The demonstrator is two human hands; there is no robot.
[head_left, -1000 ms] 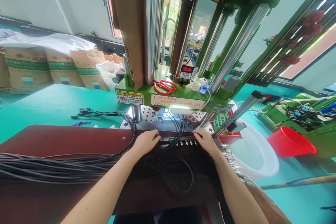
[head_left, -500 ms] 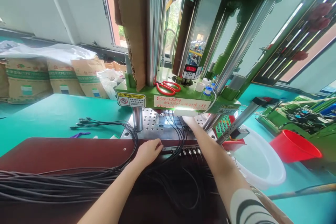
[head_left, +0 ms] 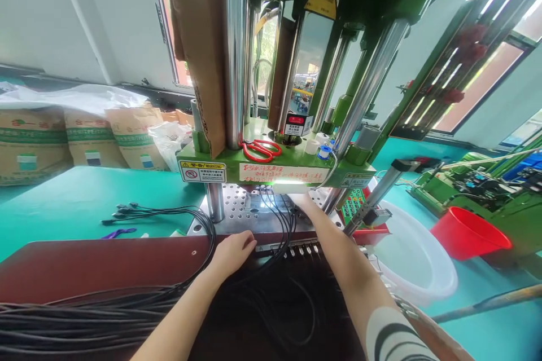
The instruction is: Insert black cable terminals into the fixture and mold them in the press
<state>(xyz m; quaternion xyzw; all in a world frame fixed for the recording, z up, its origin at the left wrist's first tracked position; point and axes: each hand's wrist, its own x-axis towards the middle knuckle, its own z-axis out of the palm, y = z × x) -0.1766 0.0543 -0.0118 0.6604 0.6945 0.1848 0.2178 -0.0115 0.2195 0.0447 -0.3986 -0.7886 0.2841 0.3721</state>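
Note:
My left hand (head_left: pixel 232 252) rests with curled fingers on the front edge of the dark red board (head_left: pixel 97 262), against the black cables (head_left: pixel 271 220) and the row of metal connectors (head_left: pixel 302 249). My right hand (head_left: pixel 301 202) reaches far in under the green press head (head_left: pixel 275 163), over the perforated metal plate (head_left: pixel 237 203); its fingers are hidden among the cables there. A thick bundle of black cables (head_left: pixel 76 318) runs across the board from the left.
Red scissors (head_left: pixel 260 149) lie on the press head. Loose cable ends (head_left: pixel 127 211) lie on the green table at left, sacks (head_left: pixel 84 138) behind. A white basin (head_left: pixel 412 259) and a red bucket (head_left: pixel 470 234) stand at right, with a metal lever (head_left: pixel 381 189) beside the press.
My right hand left the connector row and reached forward under the press head. My left hand stayed at the board's edge. The view tilted up slightly.

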